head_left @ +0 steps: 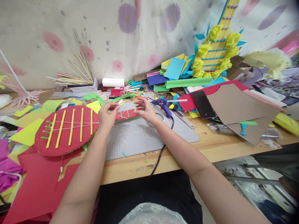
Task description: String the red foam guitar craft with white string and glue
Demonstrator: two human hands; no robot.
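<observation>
A red foam guitar shape (pixel 70 137) with yellow strips and white strings lies on the left of the wooden table. Its red neck (pixel 127 114) reaches right across a grey cutting mat (pixel 137 137). My left hand (pixel 107 116) rests on the neck, fingers pinched together on a white string. Just to its right, my right hand (pixel 146 110) hovers over the neck with fingers curled near a small green strip (pixel 135 107). A loose loop of white string (pixel 130 127) lies on the mat below both hands.
A blue glue gun (pixel 163 105) lies right of my hands, its black cord (pixel 161 152) running off the table edge. A tape roll (pixel 160 116), a metal ruler (pixel 185 119), a black phone (pixel 203 104), brown cardboard (pixel 243 112), foam sheets and a yellow guitar model (pixel 217 53) crowd the back.
</observation>
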